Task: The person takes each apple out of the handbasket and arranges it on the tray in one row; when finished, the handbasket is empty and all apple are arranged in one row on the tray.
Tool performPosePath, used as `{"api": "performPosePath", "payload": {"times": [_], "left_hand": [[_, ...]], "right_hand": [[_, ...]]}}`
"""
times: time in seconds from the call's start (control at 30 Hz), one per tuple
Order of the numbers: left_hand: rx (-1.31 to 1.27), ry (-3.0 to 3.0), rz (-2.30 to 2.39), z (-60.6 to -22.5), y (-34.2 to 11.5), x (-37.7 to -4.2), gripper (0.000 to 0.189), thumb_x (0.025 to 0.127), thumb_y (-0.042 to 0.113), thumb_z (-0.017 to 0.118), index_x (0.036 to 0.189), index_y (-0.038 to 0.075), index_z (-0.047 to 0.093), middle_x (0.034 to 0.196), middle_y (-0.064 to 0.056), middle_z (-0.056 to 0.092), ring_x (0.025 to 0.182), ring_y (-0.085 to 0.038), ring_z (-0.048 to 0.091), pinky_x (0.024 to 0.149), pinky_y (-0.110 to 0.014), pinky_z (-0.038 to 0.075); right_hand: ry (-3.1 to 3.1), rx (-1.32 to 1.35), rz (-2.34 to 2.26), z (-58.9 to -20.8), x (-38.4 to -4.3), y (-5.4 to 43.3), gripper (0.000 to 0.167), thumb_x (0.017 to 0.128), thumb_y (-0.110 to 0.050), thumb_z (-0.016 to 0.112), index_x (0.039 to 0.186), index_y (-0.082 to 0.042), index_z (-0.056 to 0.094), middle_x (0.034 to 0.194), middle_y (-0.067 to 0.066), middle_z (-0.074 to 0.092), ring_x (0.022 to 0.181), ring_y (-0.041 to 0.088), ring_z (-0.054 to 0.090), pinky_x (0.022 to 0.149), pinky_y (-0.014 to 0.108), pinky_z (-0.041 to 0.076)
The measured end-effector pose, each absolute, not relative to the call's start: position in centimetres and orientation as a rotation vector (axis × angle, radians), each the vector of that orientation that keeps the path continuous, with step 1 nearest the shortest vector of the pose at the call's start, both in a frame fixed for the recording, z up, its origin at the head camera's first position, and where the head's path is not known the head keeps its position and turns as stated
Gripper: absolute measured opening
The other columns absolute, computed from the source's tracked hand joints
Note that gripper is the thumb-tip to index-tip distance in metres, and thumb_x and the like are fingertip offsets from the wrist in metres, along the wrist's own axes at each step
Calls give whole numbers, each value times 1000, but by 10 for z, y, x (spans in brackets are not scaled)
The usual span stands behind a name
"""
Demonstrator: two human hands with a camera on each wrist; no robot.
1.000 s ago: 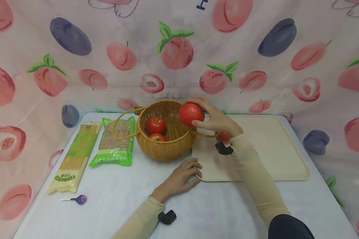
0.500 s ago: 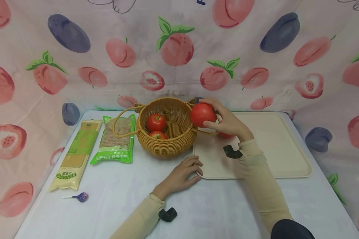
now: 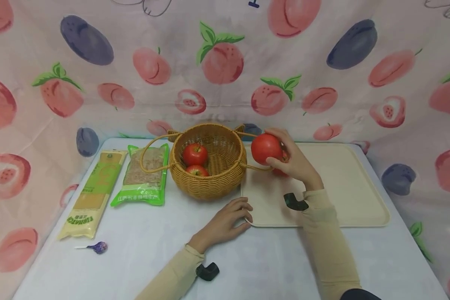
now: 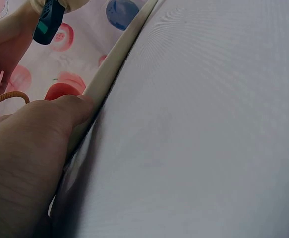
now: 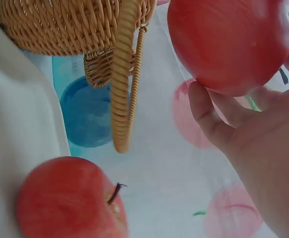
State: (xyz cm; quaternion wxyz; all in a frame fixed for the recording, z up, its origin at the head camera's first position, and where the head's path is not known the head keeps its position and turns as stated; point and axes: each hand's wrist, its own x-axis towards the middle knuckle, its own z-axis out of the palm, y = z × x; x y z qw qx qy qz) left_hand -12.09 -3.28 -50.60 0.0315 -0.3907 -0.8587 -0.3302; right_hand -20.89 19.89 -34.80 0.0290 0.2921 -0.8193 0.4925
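My right hand (image 3: 299,163) holds a smooth red round fruit (image 3: 265,149) above the left part of the cream tray (image 3: 337,187), just right of the wicker basket (image 3: 206,185). In the right wrist view the fingertips sit against the fruit's lower side. Below it a red apple (image 5: 65,198) with a dark stem lies on the tray, partly covered by the hand in the head view. Two more apples (image 3: 195,154) lie in the basket's left half. At the tray's near left corner rests my left hand (image 3: 225,221), its thumb along the rim (image 4: 97,87).
A green-edged bag of brown grain (image 3: 142,175) and a long yellow-green noodle pack (image 3: 93,193) lie left of the basket. Nearer the front is a purple lollipop (image 3: 99,248). The basket's right handle (image 5: 120,99) reaches out over the tray. Behind everything hangs a fruit-print cloth (image 3: 225,100).
My right hand has carried the red fruit from over the basket's right rim to the right and slightly down, over the tray. The left hand stays at the tray's corner.
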Motion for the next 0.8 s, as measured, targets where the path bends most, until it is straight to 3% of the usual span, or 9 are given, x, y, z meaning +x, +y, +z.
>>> {"api": "performPosePath", "payload": {"times": [0.13, 0.23, 0.47, 0.8], "left_hand": [[-1226, -2647, -1015, -506, -34, -120, 5, 91, 29, 62, 95, 25, 63, 125, 6, 55, 139, -17, 33, 118, -35, 31], [-1231, -2653, -1027, -506, -34, -118, 5, 91, 29, 62, 96, 26, 63, 125, 6, 55, 140, -17, 32, 118, -35, 31], [-1219, -2648, -1014, -506, -35, -117, 5, 91, 29, 62, 96, 26, 63, 125, 5, 55, 140, -17, 33, 118, -35, 30], [-1221, -2628, -1015, -505, -34, -119, 6, 92, 28, 62, 96, 25, 63, 125, 4, 56, 139, -18, 34, 118, -34, 29]], "right_hand": [[-2461, 861, 1571, -354, -197, 202, 67, 80, 4, 67, 140, -4, 38, 140, 14, 36, 124, 11, 41, 104, 23, 42], [-2432, 862, 1625, -361, -192, 205, 66, 80, 7, 65, 139, -2, 39, 139, 15, 37, 121, 9, 43, 98, 14, 45], [-2412, 815, 1679, -368, -191, 211, 64, 81, 5, 64, 140, -7, 41, 139, 10, 37, 117, 13, 47, 90, 15, 51], [-2396, 698, 1597, -373, -194, 223, 67, 80, 4, 66, 140, -4, 38, 141, 17, 39, 120, 3, 43, 96, 11, 42]]}}
